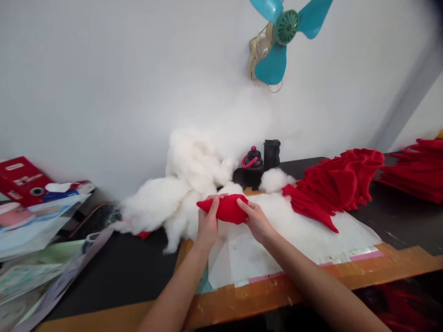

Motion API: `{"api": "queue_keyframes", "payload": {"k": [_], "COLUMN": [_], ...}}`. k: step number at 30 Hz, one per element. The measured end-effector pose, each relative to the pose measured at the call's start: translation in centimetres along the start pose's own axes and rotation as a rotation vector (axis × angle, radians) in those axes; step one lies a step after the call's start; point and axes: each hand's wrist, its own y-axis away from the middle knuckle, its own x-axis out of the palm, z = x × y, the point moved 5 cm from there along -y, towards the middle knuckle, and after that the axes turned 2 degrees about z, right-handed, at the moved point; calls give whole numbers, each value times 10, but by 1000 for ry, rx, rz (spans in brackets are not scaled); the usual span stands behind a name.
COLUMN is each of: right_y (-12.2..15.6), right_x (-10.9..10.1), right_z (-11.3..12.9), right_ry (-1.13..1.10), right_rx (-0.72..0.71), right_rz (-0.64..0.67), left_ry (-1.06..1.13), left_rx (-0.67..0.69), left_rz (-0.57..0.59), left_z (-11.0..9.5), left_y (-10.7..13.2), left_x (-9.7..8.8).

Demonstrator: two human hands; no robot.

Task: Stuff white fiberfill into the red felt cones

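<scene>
Black vessels stand at the back of the counter (104,263) against the wall: a flask (253,162) with a pink loop on top, and just beside it a taller cylindrical pot (272,154). Their contents cannot be seen.

A plump, tapered red fleece shape (226,208) is held above a white sheet (277,258), its point toward the left. Both hands grasp it: the left hand (208,224) wraps around the narrower middle, and the right hand (256,221) cups the rounded end. Their fingers (217,197) are curled closed on the fleece, pressing into it.

A large mound of white stuffing (166,203) lies directly behind and left of the hands, touching the sheet's back edge area. A smaller tuft (275,180) sits near the flask. To the right lie a heap of red fleece cutouts (341,177) and a further red stack (411,170). Papers (31,240) and a red box (20,180) sit at far left, with a teal fan (277,32) on the wall above.
</scene>
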Motion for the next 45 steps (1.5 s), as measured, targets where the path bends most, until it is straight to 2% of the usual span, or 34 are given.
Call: {"api": "queue_keyframes", "payload": {"k": [3, 5, 8, 11, 13, 19, 25, 28, 31, 33, 35, 37, 40, 42, 45], "right_y": [0, 0, 0, -1, -1, -4, -6, -4, 2, 4, 2, -2, -8, -8, -4], "right_x": [3, 5, 5, 3, 2, 0, -6, -13, -8, -4, -7, -14, -23, -23, -14], "right_z": [2, 4, 8, 9, 8, 8, 6, 15, 33, 38, 38, 37, 32, 28, 20], "right_ry": [-93, -159, -204, -198, -193, -198, -193, -12, 213, 242, 148, -6, -223, -305, -318], "right_rx": [29, 24, -19, -31, -45, -26, -23, -155, -368, -382, -324, -262, -173, -122, -61], "right_rz": [87, 131, 156, 161, 138, 87, 9, -71, -5, 61, 42, -25, -78, -60, 29], "left_ry": [-32, 52, 249, 292, 303, 335, 396, 369, 308, 276, 195, -24, -465, -602, -571], "left_rx": [-8, -61, -288, -549, -591, -438, -424, -394, -395, -432, -417, -299, -49, 16, -49], "left_rz": [160, 214, 176, 123, 118, 128, 31, -66, -98, -30, 101, 259, 454, 526, 548], "left_z": [0, 2, 14, 30, 34, 20, 23, 24, 20, 19, 14, 7, 0, 5, 18], "left_y": [6, 8, 8, 12, 13, 9, 5, 1, 1, 6, 12, 19, 30, 37, 45], "left_x": [11, 13, 11, 7, 7, 12, 9, -1, -2, 6, 17, 27, 38, 39, 36]}}
